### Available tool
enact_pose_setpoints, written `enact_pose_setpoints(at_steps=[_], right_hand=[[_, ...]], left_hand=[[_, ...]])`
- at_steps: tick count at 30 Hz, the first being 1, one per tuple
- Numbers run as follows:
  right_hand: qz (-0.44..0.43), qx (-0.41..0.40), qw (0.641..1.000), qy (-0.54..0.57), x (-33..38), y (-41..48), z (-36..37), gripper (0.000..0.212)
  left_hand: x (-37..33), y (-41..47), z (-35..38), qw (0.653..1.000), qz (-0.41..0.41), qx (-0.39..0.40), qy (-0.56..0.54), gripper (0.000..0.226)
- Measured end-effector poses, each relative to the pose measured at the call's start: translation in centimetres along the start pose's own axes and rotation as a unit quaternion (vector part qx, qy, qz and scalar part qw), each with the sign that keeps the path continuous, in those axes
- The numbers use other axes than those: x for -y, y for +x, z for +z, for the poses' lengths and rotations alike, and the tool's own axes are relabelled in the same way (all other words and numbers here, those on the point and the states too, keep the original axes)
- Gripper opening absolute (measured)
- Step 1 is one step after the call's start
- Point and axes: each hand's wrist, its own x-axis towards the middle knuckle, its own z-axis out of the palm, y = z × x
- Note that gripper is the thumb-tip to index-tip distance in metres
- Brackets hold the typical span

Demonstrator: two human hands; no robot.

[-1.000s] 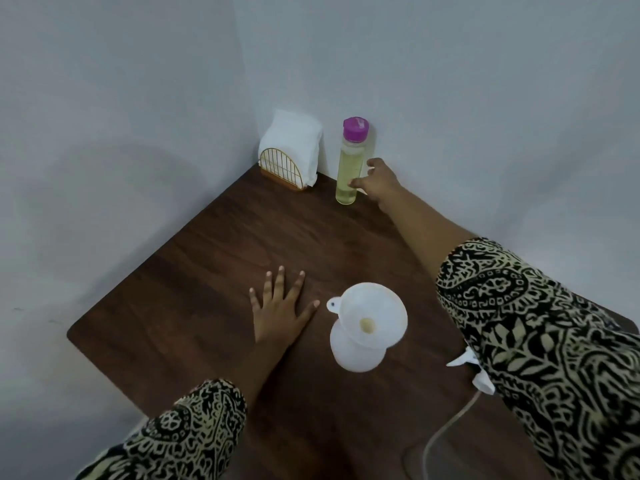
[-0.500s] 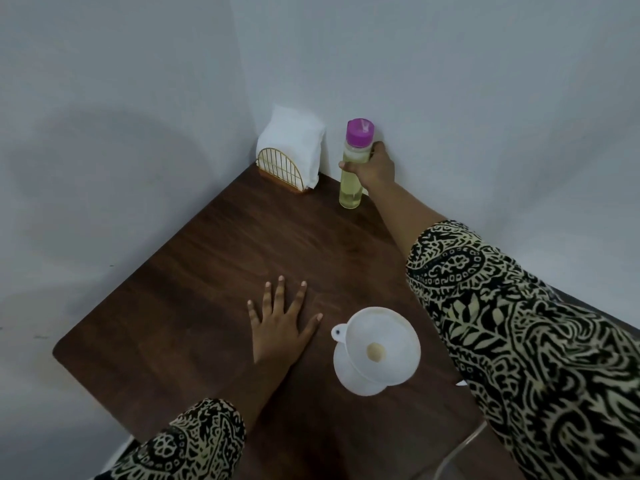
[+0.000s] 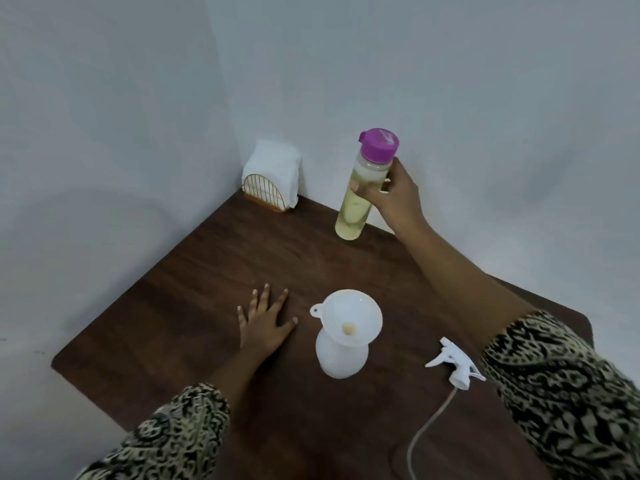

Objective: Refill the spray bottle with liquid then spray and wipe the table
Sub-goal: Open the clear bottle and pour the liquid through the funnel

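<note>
- Head cam: R hand [image 3: 391, 199] has fingers + thumb clamped round clear bottle [image 3: 356, 206] w/ purple cap and yellowish liquid; it's tilted, near back edge of table [image 3: 173, 306].
- L hand [image 3: 265, 323] flat on table, fingers spread apart.
- Spray bottle [image 3: 341, 358] upright mid-table, funnel [image 3: 349, 317] in neck, just beside L hand.
- Trigger head [image 3: 453, 367] w/ tube lies apart, on table.

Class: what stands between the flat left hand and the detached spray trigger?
In the head view, the white spray bottle with a funnel in its neck stands between the left hand and the spray trigger.
</note>
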Motion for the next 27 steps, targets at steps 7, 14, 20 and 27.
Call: enact_pose_setpoints(at_steps=[7, 14, 20, 27], right_hand=[[-0.087, 0.018, 0.991, 0.099, 9.7, -7.2, -6.8, 0.043], [-0.105, 0.101, 0.967, 0.209, 13.4, -13.9, -7.7, 0.043], [-0.088, 0.201, 0.941, 0.258, 13.1, -19.6, -5.9, 0.04], [-0.072, 0.275, 0.916, 0.281, 12.7, -22.1, -5.2, 0.037]], left_hand=[[0.8, -3.2, -6.7, 0.93, -0.074, 0.002, -0.361, 0.038], [-8.1, -13.9, -19.5, 0.857, 0.196, -0.132, -0.457, 0.026], [-14.6, -22.1, -25.0, 0.781, 0.403, -0.03, -0.475, 0.059], [-16.6, -23.2, -24.3, 0.712, 0.45, 0.138, -0.52, 0.056]])
